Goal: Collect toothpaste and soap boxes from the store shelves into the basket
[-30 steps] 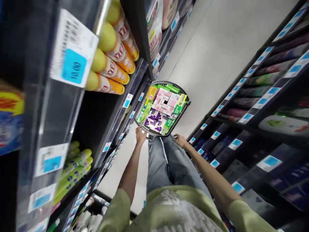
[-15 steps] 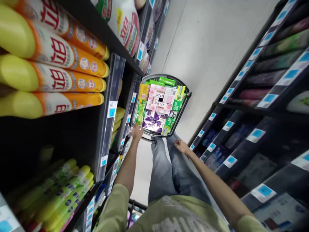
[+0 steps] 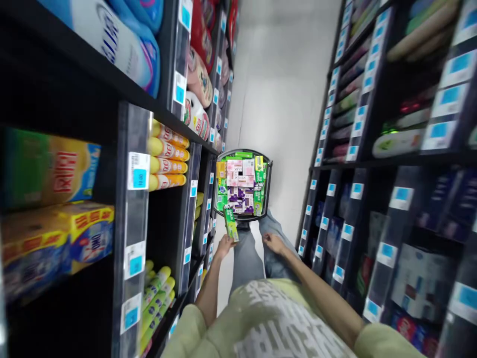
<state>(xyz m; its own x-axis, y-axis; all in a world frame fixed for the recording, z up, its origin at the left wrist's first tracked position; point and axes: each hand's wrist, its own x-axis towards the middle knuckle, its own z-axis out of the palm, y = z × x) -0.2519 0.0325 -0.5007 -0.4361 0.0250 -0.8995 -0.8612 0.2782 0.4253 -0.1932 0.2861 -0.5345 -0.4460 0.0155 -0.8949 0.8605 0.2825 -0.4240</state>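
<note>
My left hand (image 3: 225, 245) is closed on the lower end of a green toothpaste box (image 3: 231, 224), which reaches up across the near left rim of a black shopping basket (image 3: 269, 186). Inside the basket, pink soap boxes (image 3: 240, 169) and purple-and-white soap boxes (image 3: 238, 199) fill the middle. Green toothpaste boxes (image 3: 258, 191) stand along its right side, and a yellow-orange pack (image 3: 221, 169) is in the far left corner. Beside my thigh, my right hand (image 3: 274, 243) has its fingers curled in, with nothing visible in them.
Tall shelves line both sides of a narrow aisle. On the left are orange-and-yellow bottles (image 3: 169, 153), yellow-green bottles (image 3: 158, 298) and boxed detergent (image 3: 91, 233). Packs with price tags (image 3: 357, 190) fill the right shelves. Pale floor (image 3: 285, 74) stretches ahead beyond the basket.
My left hand has come back from the basket's near left corner toward me, lifting a green toothpaste box. The view has shifted, showing more shelving. My right hand stays near my leg.
</note>
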